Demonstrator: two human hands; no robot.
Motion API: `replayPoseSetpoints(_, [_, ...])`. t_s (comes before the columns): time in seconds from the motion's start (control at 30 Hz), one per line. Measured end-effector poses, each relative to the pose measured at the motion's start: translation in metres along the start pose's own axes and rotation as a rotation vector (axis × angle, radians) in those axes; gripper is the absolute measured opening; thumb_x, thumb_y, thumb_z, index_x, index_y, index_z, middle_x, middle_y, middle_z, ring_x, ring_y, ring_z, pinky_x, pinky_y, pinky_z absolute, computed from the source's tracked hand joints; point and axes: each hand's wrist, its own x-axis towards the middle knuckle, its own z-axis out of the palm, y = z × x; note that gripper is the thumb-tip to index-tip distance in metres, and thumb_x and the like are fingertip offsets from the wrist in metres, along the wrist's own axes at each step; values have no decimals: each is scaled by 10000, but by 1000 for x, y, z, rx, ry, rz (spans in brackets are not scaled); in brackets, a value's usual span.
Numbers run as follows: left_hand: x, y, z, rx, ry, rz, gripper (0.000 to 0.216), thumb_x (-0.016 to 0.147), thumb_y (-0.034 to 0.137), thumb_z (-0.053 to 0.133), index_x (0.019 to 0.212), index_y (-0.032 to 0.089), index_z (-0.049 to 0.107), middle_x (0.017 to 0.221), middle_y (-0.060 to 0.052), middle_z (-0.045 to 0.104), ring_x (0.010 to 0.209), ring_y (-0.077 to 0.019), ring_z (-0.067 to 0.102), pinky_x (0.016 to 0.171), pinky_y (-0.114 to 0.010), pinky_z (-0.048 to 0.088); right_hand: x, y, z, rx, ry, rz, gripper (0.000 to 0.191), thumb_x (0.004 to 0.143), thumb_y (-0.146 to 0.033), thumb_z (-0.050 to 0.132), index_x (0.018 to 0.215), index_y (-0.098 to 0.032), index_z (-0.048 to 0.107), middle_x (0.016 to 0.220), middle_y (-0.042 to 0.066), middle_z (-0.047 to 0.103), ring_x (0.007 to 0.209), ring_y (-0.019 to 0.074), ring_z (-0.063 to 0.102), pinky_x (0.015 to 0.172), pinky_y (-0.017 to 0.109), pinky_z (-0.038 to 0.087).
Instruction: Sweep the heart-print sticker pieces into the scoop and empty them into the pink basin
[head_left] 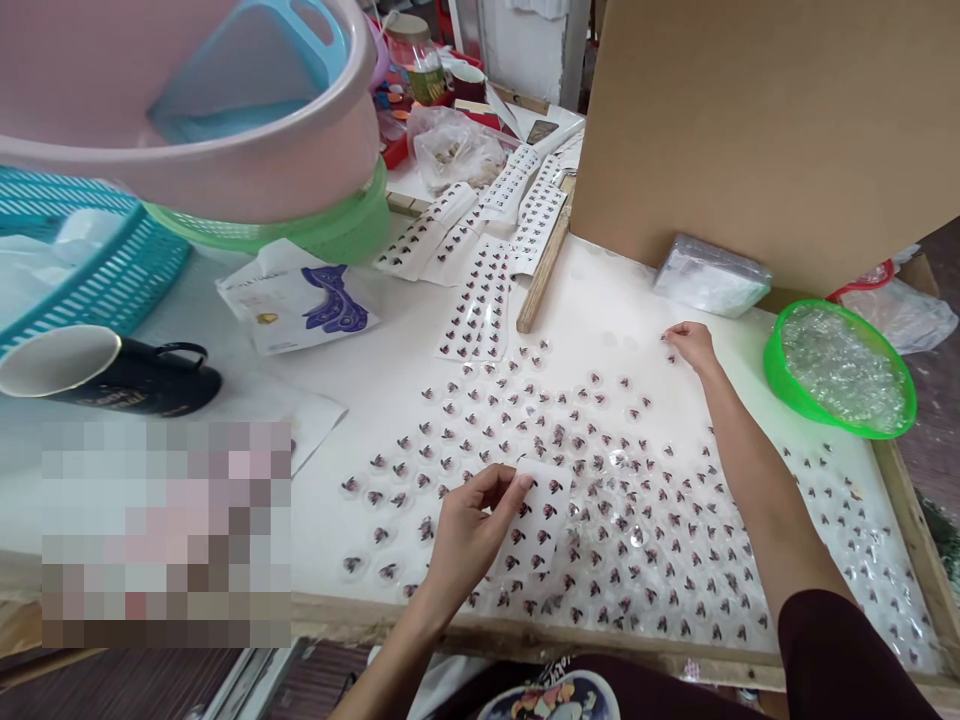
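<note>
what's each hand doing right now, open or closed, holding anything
Left hand: closed, holding a white sheet with small printed motifs.
Right hand: pinched closed, apparently on a small dark piece, too tiny to make out.

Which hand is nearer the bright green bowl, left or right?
Right. The right hand is left of the bright green bowl, across some white tabletop; the left hand, farther away, holds a sticker sheet nearer the front edge.

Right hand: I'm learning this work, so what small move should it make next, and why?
Probably press the small dark sticker onto the white tabletop: the right hand appears to pinch it there, similar pieces lie nearby, and the left hand holds the sticker sheet.
</note>
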Motion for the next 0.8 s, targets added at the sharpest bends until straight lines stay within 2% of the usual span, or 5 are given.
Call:
replayPoseSetpoints(0.23, [1, -3, -1, 2, -4, 17, 343, 914, 444, 645, 697, 186, 584, 611, 28, 473, 566, -113, 402, 519, -222, 324, -7, -11, 0, -260, 79, -144, 353, 708, -194, 692, 1059, -218, 664, 940, 35, 674, 804, 185, 609, 905, 372, 477])
replayPoseSetpoints(0.33, [0, -5, -2, 1, 0, 21, 337, 922, 441, 633, 709, 185, 587, 615, 26, 474, 569, -113, 405, 522, -224, 328, -25, -7, -4, -242, -38, -299, 196, 759, -202, 606, 928, -198, 706, 1045, 71, 664, 834, 172, 600, 896, 337, 469])
replayPoseSetpoints(0.47, [-1, -6, -6, 23, 1, 9, 339, 938, 429, 609, 708, 183, 568, 627, 24, 478, 580, -112, 404, 542, -228, 334, -53, 0, -6, -117, -322, -227, 215, 803, -380, 594, 753, -195, 691, 767, 28, 647, 660, 155, 524, 689, 302, 435])
replayPoseSetpoints(0.63, [2, 3, 0, 3, 10, 30, 334, 926, 409, 621, 686, 186, 556, 604, 34, 455, 559, -106, 382, 520, -225, 312, -95, -35, 12, 85, -281, -305, 315, 794, -521, 646, 736, -212, 638, 700, 3, 597, 655, 152, 496, 665, 304, 403])
replayPoseSetpoints(0.8, [12, 14, 9, 1, 95, 75, 353, 921, 388, 617, 645, 185, 537, 576, 36, 453, 539, -98, 366, 510, -222, 306, -184, -88, 25, 277, -819, -396, 390, 869, -596, 654, 942, -215, 696, 907, 46, 682, 796, 171, 589, 742, 314, 479])
